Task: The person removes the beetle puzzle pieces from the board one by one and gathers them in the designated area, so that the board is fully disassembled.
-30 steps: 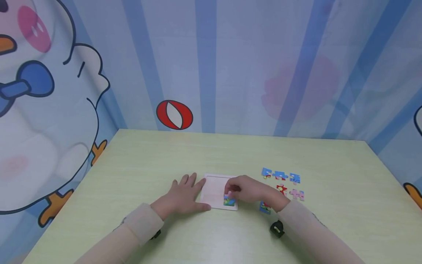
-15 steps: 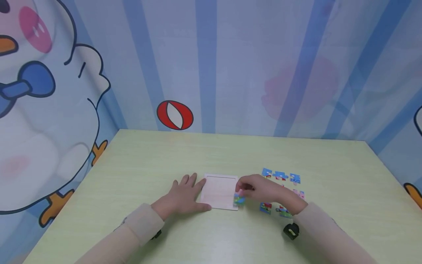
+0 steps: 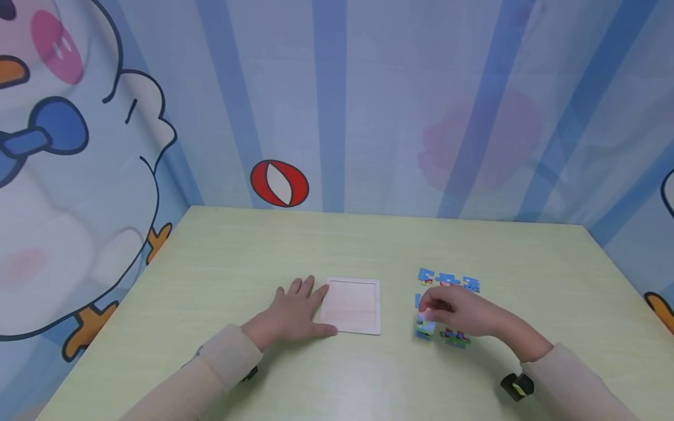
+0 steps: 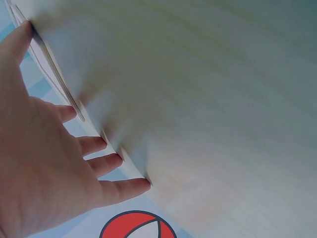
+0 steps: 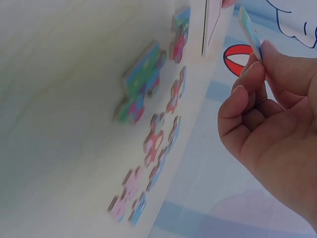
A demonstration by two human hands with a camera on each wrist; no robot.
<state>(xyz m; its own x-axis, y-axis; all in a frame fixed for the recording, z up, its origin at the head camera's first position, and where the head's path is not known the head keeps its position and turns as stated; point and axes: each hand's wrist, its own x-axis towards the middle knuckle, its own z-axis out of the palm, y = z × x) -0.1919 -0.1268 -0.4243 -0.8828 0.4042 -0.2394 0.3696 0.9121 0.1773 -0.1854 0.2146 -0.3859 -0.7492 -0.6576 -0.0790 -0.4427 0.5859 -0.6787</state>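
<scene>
My left hand (image 3: 292, 313) lies spread on the table with its thumb and index fingertip at the left edge of a flat white square puzzle tray (image 3: 350, 307). In the left wrist view, straight fingers touch the tabletop along the tray's side. My right hand (image 3: 466, 310) pinches a puzzle piece (image 5: 249, 33) between thumb and index finger, holding it raised over the loose pieces. The piece shows green and blue with a bit of pink. Beneath and around that hand lie loose puzzle pieces (image 3: 447, 279), some of them hidden by it.
A pale wooden table (image 3: 253, 240) carries everything. Its far edge meets a blue striped curtain (image 3: 379, 117) printed with a red and white ball (image 3: 279, 183). A dark wrist camera (image 3: 517, 386) hangs under the right sleeve.
My right hand has lifted the puzzle piece from the tray's lower right corner and carried it right, over the loose pieces. The left hand has stayed in place.
</scene>
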